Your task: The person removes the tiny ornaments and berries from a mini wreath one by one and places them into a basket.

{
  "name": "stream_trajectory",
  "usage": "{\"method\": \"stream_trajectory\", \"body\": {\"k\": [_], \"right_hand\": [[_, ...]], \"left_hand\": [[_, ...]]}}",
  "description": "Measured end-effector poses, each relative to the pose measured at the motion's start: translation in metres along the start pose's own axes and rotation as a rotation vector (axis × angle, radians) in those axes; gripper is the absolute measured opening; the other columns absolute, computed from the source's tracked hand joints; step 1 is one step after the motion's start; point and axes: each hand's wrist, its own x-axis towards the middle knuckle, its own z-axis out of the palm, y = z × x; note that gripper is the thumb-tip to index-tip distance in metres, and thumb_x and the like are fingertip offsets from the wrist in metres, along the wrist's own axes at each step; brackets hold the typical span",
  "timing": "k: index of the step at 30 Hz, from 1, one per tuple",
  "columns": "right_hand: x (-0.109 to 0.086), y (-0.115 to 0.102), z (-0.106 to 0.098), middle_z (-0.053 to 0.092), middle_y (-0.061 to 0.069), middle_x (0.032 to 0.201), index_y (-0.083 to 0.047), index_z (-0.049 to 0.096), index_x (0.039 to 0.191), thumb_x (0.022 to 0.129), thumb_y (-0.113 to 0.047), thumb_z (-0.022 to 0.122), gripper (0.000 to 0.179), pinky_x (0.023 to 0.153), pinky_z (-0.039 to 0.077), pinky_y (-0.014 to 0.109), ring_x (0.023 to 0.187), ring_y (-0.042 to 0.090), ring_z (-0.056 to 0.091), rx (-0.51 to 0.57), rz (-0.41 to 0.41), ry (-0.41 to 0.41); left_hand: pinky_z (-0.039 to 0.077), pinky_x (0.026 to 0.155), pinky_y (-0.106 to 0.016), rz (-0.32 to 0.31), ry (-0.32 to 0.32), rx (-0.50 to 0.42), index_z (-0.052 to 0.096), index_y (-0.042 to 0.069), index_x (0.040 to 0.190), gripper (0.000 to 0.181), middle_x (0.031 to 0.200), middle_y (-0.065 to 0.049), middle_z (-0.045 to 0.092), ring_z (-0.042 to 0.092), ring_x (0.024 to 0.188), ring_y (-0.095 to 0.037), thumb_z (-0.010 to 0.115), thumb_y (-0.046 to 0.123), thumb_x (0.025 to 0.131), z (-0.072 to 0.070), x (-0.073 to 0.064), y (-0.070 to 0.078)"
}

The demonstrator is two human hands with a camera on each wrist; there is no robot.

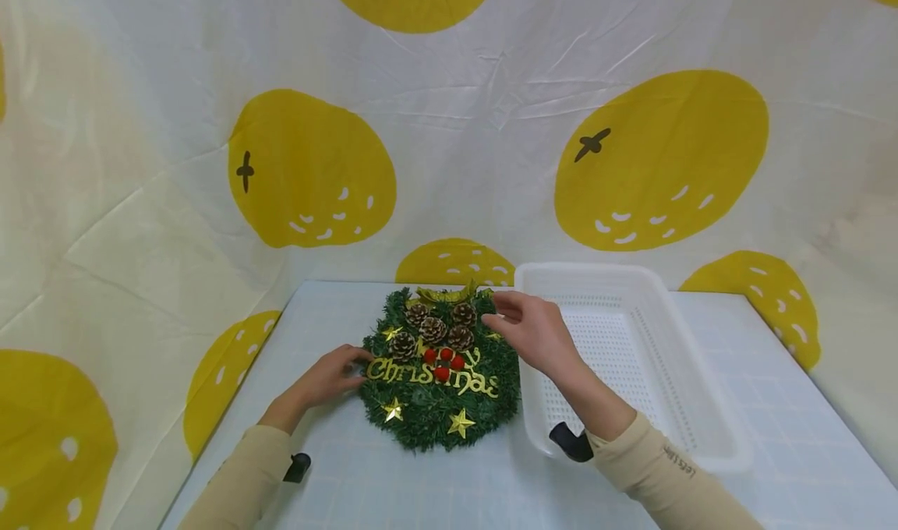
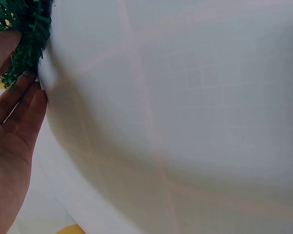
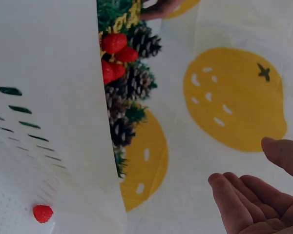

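A green Christmas wreath (image 1: 428, 425) lies on the table, with brown pine cones (image 1: 433, 330), gold "Christmas" lettering (image 1: 393, 371), gold stars (image 1: 461, 422) and several red berries (image 1: 442, 373) near its middle. My left hand (image 1: 335, 374) grips the wreath's left edge; in the left wrist view its thumb (image 2: 5, 46) lies over the green tinsel and the fingers (image 2: 31, 107) reach under it. Above the wreath's upper right side hovers my right hand (image 1: 536, 331), fingers loosely bent. It holds nothing in the right wrist view, where thumb and fingertips stand apart.
A white perforated plastic basket (image 1: 701, 374) stands right of the wreath, beneath my right forearm. One red berry (image 3: 43, 213) lies inside it. A pale checked cloth (image 1: 337, 475) covers the table, and a curtain with yellow fruit prints (image 1: 477, 179) hangs behind.
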Motion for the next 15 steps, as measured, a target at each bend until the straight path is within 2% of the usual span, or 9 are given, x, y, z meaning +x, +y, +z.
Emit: {"method": "stream_trajectory", "body": {"k": [7, 15], "right_hand": [[-0.009, -0.014, 0.012, 0.065, 0.012, 0.126, -0.005, 0.060, 0.132, 0.092, -0.031, 0.068, 0.048, 0.090, 0.053, 0.044, 0.109, 0.028, 0.065, 0.040, -0.023, -0.002], [-0.021, -0.026, 0.041, 0.064, 0.011, 0.127, -0.006, 0.059, 0.134, 0.091, -0.027, 0.069, 0.048, 0.088, 0.054, 0.043, 0.108, 0.027, 0.065, 0.059, -0.087, 0.001]], "left_hand": [[0.051, 0.090, -0.045, 0.000, -0.002, 0.002, 0.062, 0.005, 0.123, 0.035, 0.119, -0.013, 0.059, 0.058, 0.108, -0.031, 0.069, 0.010, 0.090, 0.000, 0.000, 0.000], [0.051, 0.089, -0.045, -0.003, -0.004, 0.005, 0.061, 0.005, 0.124, 0.035, 0.120, -0.014, 0.059, 0.058, 0.108, -0.032, 0.069, 0.010, 0.090, -0.001, -0.001, 0.000]]}}
